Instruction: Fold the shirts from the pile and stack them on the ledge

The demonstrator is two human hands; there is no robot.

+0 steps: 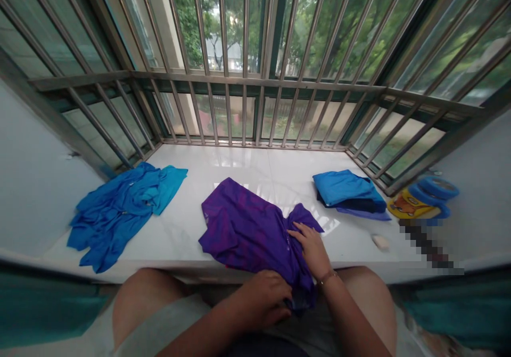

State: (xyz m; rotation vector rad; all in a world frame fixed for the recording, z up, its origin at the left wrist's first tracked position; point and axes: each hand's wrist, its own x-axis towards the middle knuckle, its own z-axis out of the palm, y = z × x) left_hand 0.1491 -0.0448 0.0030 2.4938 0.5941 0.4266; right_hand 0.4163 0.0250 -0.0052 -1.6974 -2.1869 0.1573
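A purple shirt (247, 224) lies spread and partly wrinkled on the white ledge, its near side hanging over the front edge towards my lap. My left hand (268, 297) is at this overhanging side, fingers curled in on the cloth; the fingertips are partly hidden. Resting on the right part of the shirt, beside its small sleeve-like flap, my right hand (313, 249) has its fingers stretched out and apart.
Loose blue garments (123, 208) are heaped on the left of the ledge (175, 240). On the right sit a stack of folded clothes (347, 189), a small pale block (380, 242) and a yellow-and-blue container (415, 200). Metal bars (259, 84) line the window behind.
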